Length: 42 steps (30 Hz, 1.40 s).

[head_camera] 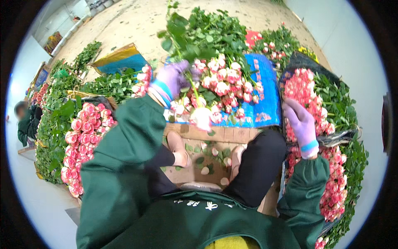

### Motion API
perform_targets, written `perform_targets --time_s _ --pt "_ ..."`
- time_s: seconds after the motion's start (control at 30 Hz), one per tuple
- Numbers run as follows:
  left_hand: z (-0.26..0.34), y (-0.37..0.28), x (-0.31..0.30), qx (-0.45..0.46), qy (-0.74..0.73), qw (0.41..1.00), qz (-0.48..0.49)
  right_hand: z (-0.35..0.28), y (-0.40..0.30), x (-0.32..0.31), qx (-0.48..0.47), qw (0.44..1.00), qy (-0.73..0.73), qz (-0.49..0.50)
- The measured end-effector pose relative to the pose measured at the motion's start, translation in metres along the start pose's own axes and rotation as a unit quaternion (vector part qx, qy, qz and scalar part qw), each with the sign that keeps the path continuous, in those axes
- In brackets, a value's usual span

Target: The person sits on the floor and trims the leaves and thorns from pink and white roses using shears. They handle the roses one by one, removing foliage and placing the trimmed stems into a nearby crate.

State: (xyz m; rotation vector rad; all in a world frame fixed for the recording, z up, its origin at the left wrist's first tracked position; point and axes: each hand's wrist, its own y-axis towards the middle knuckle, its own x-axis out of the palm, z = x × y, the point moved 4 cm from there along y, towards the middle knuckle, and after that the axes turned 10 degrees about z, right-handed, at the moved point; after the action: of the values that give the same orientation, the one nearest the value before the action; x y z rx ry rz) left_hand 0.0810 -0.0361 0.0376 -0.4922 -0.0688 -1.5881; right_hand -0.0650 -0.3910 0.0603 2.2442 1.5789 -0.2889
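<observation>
My left hand (174, 79), in a purple glove with a blue band at the wrist, is closed around the stem of a rose (201, 119). The pale bloom hangs down and its leafy end points up and away; both are slightly blurred. Beyond it, a heap of pink-and-white roses (222, 87) lies on a blue printed sheet (267, 93). At the right, my right hand (300, 119), gloved alike, has its fingers apart at the edge of a stack of pink roses (300, 87). Nothing is seen held in it.
Bundled roses (84, 133) are piled at the left, near a yellow-and-blue sheet (121, 59). More bundles (334, 183) stand low on the right. A cardboard edge (214, 133) crosses before my feet, with fallen petals and leaves around them. Another person (28, 123) is at far left.
</observation>
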Motion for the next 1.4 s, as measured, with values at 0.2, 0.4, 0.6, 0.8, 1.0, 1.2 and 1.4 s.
perform_targets --time_s 0.2,0.4,0.6,0.8,1.0,1.2,1.4 --pt "-0.12 -0.054 0.004 0.078 0.102 0.973 0.192 -0.056 0.036 0.173 -0.198 0.929 -0.161 -0.268" --pt "-0.226 -0.059 -0.012 0.047 0.163 0.973 0.159 -0.006 -0.003 0.25 -0.13 0.915 -0.223 -0.309" --pt "-0.211 -0.134 0.001 -0.045 0.245 0.968 -0.025 0.103 -0.011 0.22 -0.161 0.855 -0.415 -0.268" --pt "-0.217 -0.183 -0.019 -0.124 0.295 0.946 -0.052 0.17 -0.055 0.223 -0.165 0.828 -0.432 -0.315" --pt "-0.231 -0.165 -0.021 -0.098 0.277 0.956 -0.015 0.2 -0.073 0.253 -0.189 0.814 -0.452 -0.313" --pt "-0.24 -0.164 -0.025 -0.133 0.32 0.938 -0.01 0.193 -0.079 0.286 -0.164 0.806 -0.443 -0.356" --pt "-0.241 -0.161 -0.027 -0.118 0.329 0.937 -0.01 0.193 -0.078 0.317 -0.139 0.756 -0.524 -0.367"
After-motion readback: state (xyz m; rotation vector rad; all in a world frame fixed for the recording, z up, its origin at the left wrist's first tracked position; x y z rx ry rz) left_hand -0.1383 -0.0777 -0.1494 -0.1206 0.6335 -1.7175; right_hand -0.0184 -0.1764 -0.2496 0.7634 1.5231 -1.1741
